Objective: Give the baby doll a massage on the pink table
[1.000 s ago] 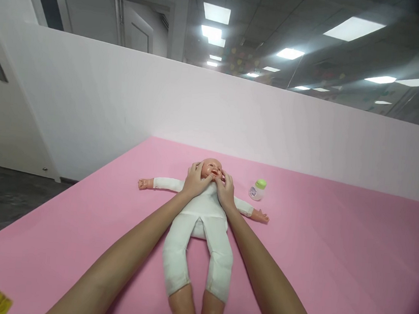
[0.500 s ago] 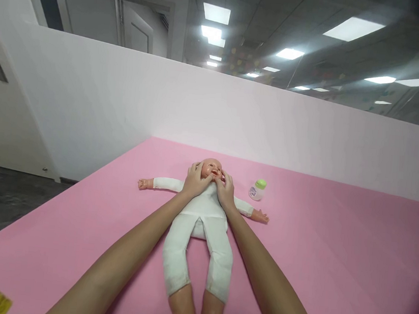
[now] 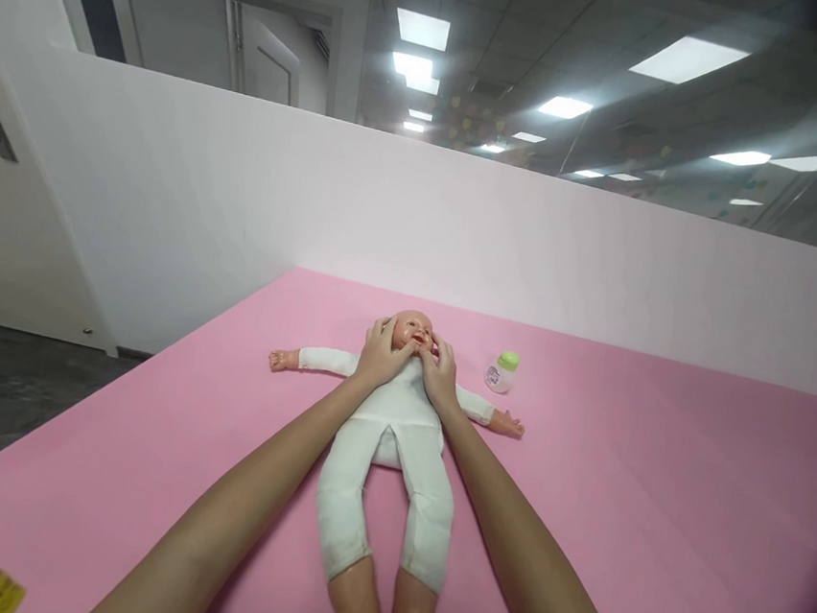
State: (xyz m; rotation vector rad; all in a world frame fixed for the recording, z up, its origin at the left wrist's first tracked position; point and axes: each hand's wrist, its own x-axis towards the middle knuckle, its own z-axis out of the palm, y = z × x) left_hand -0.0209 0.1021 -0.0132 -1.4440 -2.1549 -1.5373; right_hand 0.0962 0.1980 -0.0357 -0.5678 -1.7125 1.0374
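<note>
Toward the far edge of the bench [image 3: 651,484], clasping a face-up doll [image 3: 402,410] by the head [image 3: 413,324] between left hand [image 3: 380,354] and right hand [image 3: 440,371]; likely light, soft at the cloth body [image 3: 400,394] but stiff and slippery at the head, so best held from both sides.

The baby doll [image 3: 397,407] lies on its back on the pink surface [image 3: 653,465], its head at the far end and its legs stretched toward the near edge, slightly apart at the thighs. Its torso, arms and upper legs are soft, off-white cloth, while the bald head, hands and lower legs are smooth, flesh-toned and shiny. The arms spread wide, one left, one right, and the face points upward, mouth open.
</note>
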